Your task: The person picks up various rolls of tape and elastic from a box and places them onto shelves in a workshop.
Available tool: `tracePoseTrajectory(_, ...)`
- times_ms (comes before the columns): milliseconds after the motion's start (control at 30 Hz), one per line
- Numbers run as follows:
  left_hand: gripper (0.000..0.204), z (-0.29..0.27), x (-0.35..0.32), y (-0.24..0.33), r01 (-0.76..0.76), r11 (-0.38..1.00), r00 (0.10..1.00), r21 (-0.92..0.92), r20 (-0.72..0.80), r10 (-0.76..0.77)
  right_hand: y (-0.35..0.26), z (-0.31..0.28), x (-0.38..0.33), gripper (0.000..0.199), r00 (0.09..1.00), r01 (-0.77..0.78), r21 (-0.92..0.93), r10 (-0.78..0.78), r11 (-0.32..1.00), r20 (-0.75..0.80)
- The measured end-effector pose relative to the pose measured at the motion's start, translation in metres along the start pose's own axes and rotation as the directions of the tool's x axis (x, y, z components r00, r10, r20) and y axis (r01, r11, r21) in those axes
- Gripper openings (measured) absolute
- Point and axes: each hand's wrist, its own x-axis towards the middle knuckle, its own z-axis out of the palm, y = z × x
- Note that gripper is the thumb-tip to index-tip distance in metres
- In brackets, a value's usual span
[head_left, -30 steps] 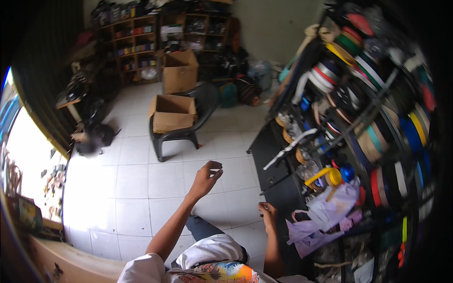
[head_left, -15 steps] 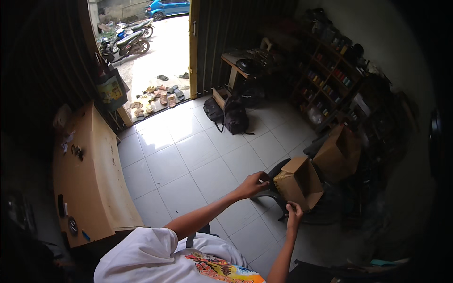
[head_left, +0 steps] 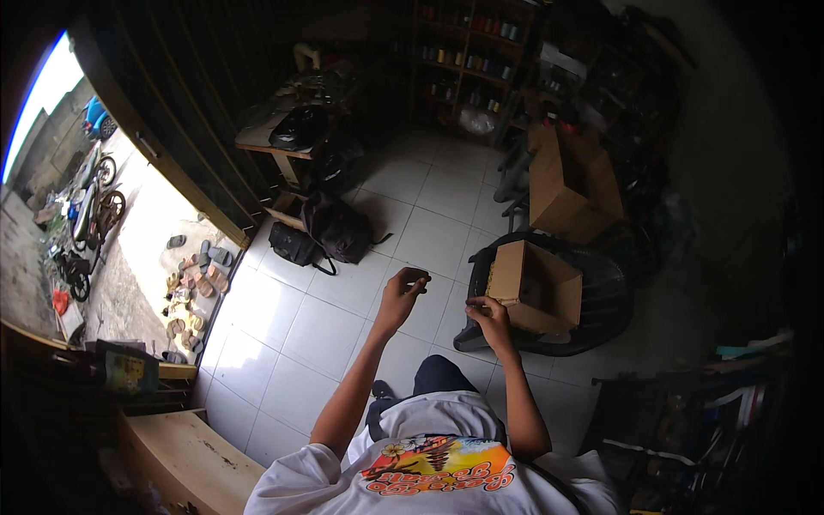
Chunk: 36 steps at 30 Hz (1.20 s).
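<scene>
Nearest is the person's white shirt with its orange and yellow print, and past its hem a dark trouser leg. Both bare forearms reach forward over the white tiled floor. The left hand hangs above the tiles with its fingers loosely curled, the thumb a little apart beneath them, and its grasp looks empty. The right hand is bent inward, fingertips pointing toward the left hand, the thumb just under the index finger with a slight gap. It overlaps the near left corner of an open cardboard box; from this height I cannot tell whether it touches the cardboard or is only above it. That box sits on the seat of a black chair.

A pale wooden desk fills the lower left corner. Beyond the chair stands a second, taller cardboard box. Across the floor a black backpack leans beside a smaller black bag, and sandals lie scattered outside the doorway. Farther back, a shelf holds coloured spools; outside are motorbikes and a blue car.
</scene>
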Motion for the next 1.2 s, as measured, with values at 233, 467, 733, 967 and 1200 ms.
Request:
tracePoseTrajectory(233, 0.021, 0.043, 0.201, 0.005, -0.075, 0.996, 0.951, 0.046, 0.304, 0.058, 0.026, -0.062, 0.131, 0.025, 0.925, -0.039, 0.152, 0.094, 0.988, -0.369)
tracePoseTrajectory(467, 0.024, 0.061, 0.38, 0.026, -0.01, 0.996, 0.889, 0.087, 0.457, -0.031, 0.014, -0.123, 0.296, 0.026, 0.874, -0.038, 0.257, 0.157, 0.966, -0.459)
tracePoseTrajectory(733, 0.027, 0.07, 0.57, 0.02, 0.062, 0.997, 0.893, 0.035, 0.444, -0.071, -0.05, -0.156, 0.481, 0.025, 0.925, -0.085, 0.166, 0.14, 0.982, -0.353)
tracePoseTrajectory(967, 0.025, 0.084, 0.762, 0.019, 0.062, 0.998, 0.886, 0.017, 0.46, -0.063, -0.067, -0.195, 0.646, 0.03, 0.906, -0.109, 0.05, 0.12, 0.993, -0.405)
tracePoseTrajectory(1200, 0.023, 0.149, 0.928, 0.041, 0.013, 0.996, 0.759, 0.089, 0.648, -0.068, -0.119, -0.248, 0.746, 0.035, 0.804, -0.185, 0.126, 0.224, 0.975, -0.551)
